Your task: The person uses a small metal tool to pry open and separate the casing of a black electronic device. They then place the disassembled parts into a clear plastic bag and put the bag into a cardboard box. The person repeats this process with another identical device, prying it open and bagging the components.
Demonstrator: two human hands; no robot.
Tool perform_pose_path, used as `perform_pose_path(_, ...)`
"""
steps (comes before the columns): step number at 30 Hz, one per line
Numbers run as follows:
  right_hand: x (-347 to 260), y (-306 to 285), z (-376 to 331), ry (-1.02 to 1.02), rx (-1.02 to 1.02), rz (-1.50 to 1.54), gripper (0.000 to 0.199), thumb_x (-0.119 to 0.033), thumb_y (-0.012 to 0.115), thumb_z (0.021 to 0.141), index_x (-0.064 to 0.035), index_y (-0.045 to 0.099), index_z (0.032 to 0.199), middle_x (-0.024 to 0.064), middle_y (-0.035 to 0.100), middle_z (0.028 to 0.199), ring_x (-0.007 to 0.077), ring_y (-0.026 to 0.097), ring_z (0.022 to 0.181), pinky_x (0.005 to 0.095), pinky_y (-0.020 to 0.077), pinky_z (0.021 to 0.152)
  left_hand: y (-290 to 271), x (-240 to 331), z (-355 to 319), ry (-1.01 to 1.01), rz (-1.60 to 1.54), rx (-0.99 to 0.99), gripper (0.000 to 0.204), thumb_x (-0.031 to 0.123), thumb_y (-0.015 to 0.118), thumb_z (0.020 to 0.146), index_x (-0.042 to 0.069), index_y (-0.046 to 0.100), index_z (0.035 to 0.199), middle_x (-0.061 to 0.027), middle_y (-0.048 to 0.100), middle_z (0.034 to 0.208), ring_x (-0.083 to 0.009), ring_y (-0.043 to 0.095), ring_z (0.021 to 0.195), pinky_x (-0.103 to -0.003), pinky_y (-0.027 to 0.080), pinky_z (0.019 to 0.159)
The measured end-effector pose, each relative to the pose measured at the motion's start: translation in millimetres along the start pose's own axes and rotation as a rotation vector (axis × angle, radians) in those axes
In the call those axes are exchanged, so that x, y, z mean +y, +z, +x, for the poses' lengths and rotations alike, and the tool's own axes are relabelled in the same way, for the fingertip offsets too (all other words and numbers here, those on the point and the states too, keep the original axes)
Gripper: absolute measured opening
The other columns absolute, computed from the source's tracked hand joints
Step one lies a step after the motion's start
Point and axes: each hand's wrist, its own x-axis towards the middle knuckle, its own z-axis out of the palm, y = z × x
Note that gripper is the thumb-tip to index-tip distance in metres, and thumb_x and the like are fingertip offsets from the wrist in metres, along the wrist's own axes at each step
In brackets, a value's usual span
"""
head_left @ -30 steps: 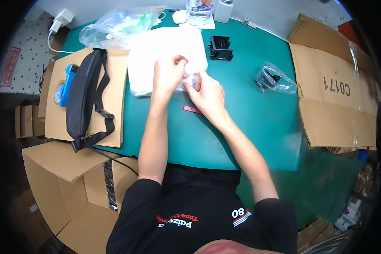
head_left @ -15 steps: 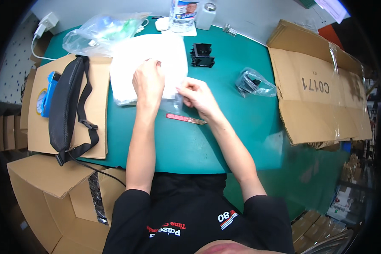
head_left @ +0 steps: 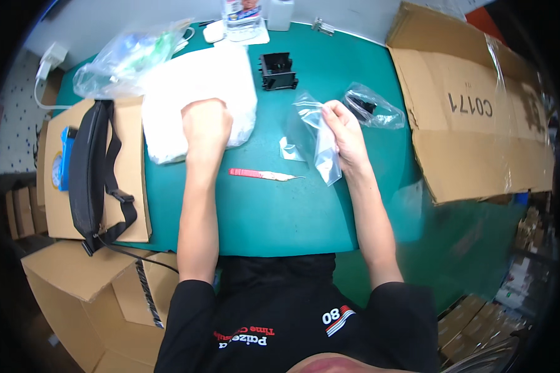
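My right hand (head_left: pixel 347 138) pinches a clear plastic bag (head_left: pixel 320 144) by its upper edge, and the bag hangs crumpled to the left of the fingers. Over a bright white, plastic-covered stack (head_left: pixel 236 87), my left hand (head_left: pixel 206 127) is curled like a fist. Glare and the back of the hand hide what its fingers hold, if anything. Between my forearms lies a thin tool with a red handle and pointed tip (head_left: pixel 258 174), flat on the green table. Beyond the stack's right side stands a black plastic frame-like part (head_left: pixel 277 71). A second black part in a clear bag (head_left: pixel 373 105) lies just beyond my right hand.
A large flattened carton (head_left: pixel 473 130) covers the table's right side. To the left, a black strap pouch (head_left: pixel 90 168) and a blue tape dispenser (head_left: pixel 67 158) rest on cardboard (head_left: pixel 130 205). A stuffed clear bag (head_left: pixel 127 65), a tub (head_left: pixel 241 22) and a bottle (head_left: pixel 280 13) stand along the back.
My right hand has moved right, drawing a clear bag away from the white stack. My left hand stays over the stack, slightly lower. The view has shifted a little.
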Motion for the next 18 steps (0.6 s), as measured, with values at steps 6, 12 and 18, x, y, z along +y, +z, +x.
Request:
perform_pose_path(6,-1.5,-2.7,-7.1,0.038,-0.209,0.227,0.022,-0.026,0.055,0.109,-0.0055,0.059,0.102,-0.0075,0.046,0.057,0.0011,0.033,0.039,0.0199,0.0259,0.037,-77.1,53.3,-22.9,-0.104,-0.493,0.23,0.024,0.021,0.077,0.088,-0.001,0.073,0.094,-0.0202,0.072,0.083,-0.0334,0.072,0.081,-0.043,0.056,0.078)
perform_pose_path(12,-2.9,-6.8,-14.7,0.1,-0.396,0.345,0.029,-0.029,0.051,0.111,-0.0042,0.059,0.1,-0.0094,0.04,0.054,0.0009,0.03,0.037,0.0196,0.0232,0.038,-51.9,88.7,-22.2,0.179,-0.904,0.037,0.043,0.023,0.084,0.087,-0.002,0.063,0.115,-0.0057,0.069,0.088,-0.0155,0.067,0.081,-0.029,0.053,0.072)
perform_pose_path(18,3.8,-10.8,-14.1,0.062,-0.239,0.25,0.039,-0.038,0.068,0.101,-0.0014,0.064,0.113,-0.0071,0.053,0.072,0.0029,0.045,0.061,0.0212,0.0354,0.054,-44.7,78.5,-24.1,-0.379,-1.471,-0.377,0.015,0.02,0.072,0.099,0.005,0.069,0.098,0.0074,0.059,0.074,0.0004,0.047,0.06,-0.019,0.036,0.053)
